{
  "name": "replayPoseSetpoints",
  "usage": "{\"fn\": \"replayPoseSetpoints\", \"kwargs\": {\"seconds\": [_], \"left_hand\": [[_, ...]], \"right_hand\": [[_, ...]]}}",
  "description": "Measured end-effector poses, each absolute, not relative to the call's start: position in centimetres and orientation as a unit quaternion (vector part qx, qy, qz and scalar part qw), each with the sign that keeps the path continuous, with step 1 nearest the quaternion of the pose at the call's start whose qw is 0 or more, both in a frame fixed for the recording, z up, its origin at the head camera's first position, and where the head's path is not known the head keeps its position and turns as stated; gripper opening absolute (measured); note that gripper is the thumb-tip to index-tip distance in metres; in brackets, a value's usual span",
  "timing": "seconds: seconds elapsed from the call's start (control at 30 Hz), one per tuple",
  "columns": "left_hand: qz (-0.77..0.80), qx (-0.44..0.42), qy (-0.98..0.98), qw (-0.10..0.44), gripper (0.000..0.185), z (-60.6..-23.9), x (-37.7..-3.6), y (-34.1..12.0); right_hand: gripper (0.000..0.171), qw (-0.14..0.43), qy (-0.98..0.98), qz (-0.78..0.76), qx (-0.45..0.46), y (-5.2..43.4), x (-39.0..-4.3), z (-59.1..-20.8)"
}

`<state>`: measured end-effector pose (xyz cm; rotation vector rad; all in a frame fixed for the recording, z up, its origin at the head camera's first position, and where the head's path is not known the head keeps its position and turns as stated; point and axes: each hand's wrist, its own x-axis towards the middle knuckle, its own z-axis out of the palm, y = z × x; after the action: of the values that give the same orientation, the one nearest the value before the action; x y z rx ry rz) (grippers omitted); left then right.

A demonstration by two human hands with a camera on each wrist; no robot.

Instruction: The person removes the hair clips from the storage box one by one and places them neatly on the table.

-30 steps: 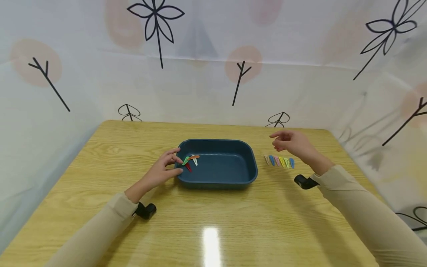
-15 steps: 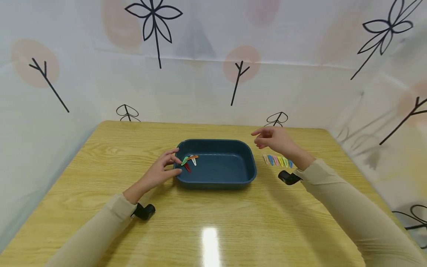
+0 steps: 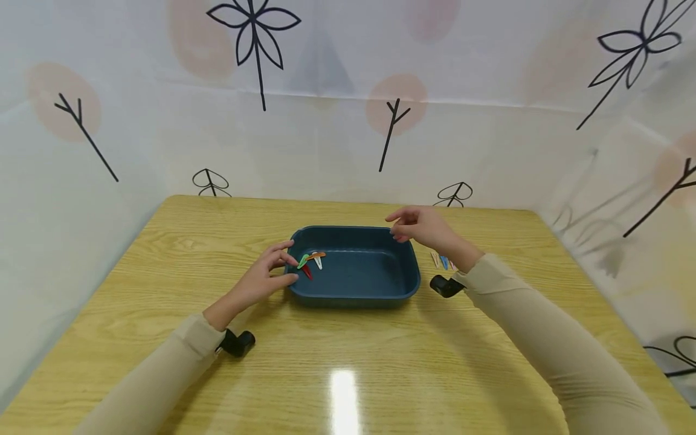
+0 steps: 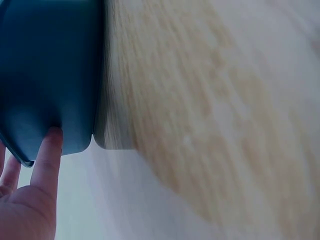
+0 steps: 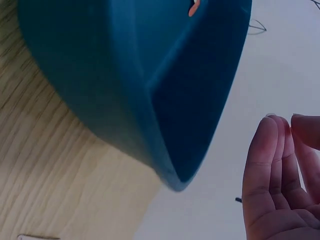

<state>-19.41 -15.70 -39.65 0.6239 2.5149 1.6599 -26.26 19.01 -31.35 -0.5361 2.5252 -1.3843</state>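
A dark blue rectangular tray (image 3: 353, 297) stands on the wooden table. My left hand (image 3: 261, 279) rests at its left end, the spread, fairly straight fingers at the rim; in the left wrist view one finger (image 4: 47, 157) lies against the outer wall. Inside, near those fingers, lie several snap hair clips: green (image 3: 302, 261), orange (image 3: 317, 255), red (image 3: 307, 271) and white (image 3: 318, 263). My right hand (image 3: 429, 229) hovers by the tray's far right corner, thumb close to the fingertips. Whether a clip sits between them I cannot tell.
Right of the tray, a row of hair clips lies on the table; a beige clip (image 3: 435, 260) and a blue clip (image 3: 444, 262) show, the others hidden behind my right forearm. A patterned cloth (image 3: 326, 145) hangs behind the table's far edge (image 3: 244, 199).
My right hand has moved left from above the row of clips to the tray's far right corner. The left hand, the tray and the clips inside stay in place.
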Motion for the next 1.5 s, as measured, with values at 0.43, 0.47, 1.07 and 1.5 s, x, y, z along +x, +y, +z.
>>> {"fn": "replayPoseSetpoints", "kwargs": {"seconds": [0.43, 0.47, 1.07, 1.5], "left_hand": [[0.546, 0.206, 0.811, 0.033, 0.021, -38.8, -19.1, -15.2], [0.546, 0.206, 0.811, 0.033, 0.021, -38.4, -18.8, -15.2], [0.547, 0.205, 0.811, 0.029, 0.02, -39.6, -19.5, -15.8], [0.551, 0.209, 0.807, 0.031, 0.022, -39.6, -19.7, -15.7]], "right_hand": [[0.029, 0.175, 0.83, -0.48, -0.224, 16.2, -27.7, -32.2], [0.029, 0.183, 0.83, -0.474, -0.229, 16.0, -27.8, -32.2], [0.034, 0.246, 0.81, -0.436, -0.305, 10.5, -29.6, -35.0], [0.034, 0.274, 0.824, -0.364, -0.337, 8.0, -29.9, -37.0]]}}
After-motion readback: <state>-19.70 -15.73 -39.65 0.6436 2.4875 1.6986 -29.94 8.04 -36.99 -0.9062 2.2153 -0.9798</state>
